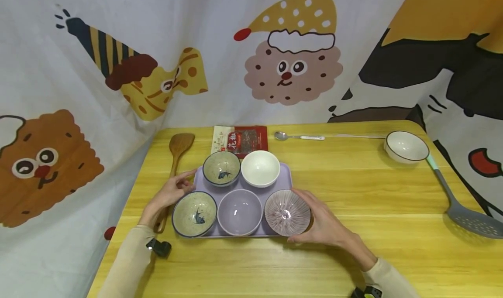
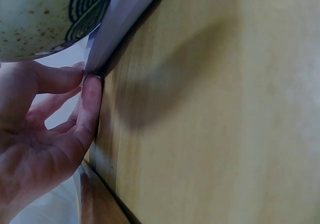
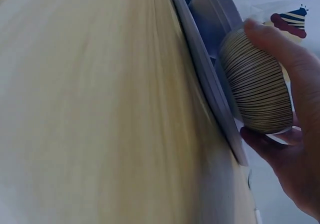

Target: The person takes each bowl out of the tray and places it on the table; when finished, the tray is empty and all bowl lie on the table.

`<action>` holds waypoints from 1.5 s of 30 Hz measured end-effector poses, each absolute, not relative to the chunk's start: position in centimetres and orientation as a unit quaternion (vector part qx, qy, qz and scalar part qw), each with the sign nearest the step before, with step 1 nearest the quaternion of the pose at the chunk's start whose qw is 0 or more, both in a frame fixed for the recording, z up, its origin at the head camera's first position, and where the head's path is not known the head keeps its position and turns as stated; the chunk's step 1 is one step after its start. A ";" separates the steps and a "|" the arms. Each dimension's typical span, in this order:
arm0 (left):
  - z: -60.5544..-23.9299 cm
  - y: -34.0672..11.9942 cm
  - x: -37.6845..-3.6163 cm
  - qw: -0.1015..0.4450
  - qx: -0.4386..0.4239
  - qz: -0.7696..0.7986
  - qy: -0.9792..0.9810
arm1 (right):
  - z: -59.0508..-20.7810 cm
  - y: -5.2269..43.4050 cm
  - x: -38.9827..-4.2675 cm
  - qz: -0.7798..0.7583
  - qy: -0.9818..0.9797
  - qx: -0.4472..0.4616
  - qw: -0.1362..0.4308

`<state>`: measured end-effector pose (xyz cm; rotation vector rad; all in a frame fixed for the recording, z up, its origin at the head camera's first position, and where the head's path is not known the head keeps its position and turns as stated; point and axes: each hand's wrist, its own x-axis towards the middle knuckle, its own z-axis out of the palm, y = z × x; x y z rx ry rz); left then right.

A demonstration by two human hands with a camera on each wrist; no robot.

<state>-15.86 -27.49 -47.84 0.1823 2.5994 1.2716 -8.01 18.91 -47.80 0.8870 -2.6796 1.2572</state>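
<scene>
A yellow wooden table [image 1: 353, 245] bears a lilac tray [image 1: 286, 170] with five bowls. At the tray's left edge the left hand [image 1: 169, 195] pinches the rim. At its right front corner the right hand [image 1: 324, 224] cups the striped bowl [image 1: 287, 212].

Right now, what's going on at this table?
A person has both hands on a lilac tray carrying five bowls on a yellow wooden table. The left hand pinches the tray's left edge. The right hand cups the striped bowl at the tray's right front corner. A wooden spatula, spoon and slotted turner lie around.
</scene>
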 end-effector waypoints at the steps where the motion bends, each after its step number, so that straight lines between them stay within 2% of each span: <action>1: -47.8 -27.5 -15.9 0.123 0.063 0.436 0.889 | -47.8 19.0 -8.0 0.413 -0.864 0.285 0.030; 12: -47.7 -27.5 -16.0 0.127 0.063 0.433 0.890 | -47.3 20.5 -8.0 0.424 -0.872 0.231 0.080; 21: -47.4 -27.4 -15.9 0.137 0.055 0.443 0.884 | -46.5 23.8 -8.5 0.416 -0.872 0.181 0.182; 33: -47.5 -27.5 -15.9 0.133 0.061 0.438 0.887 | -46.1 28.3 -8.2 0.449 -0.851 0.073 0.264; 45: -47.9 -27.5 -16.1 0.136 0.064 0.448 0.882 | -45.9 31.6 -7.6 0.421 -0.856 -0.074 0.290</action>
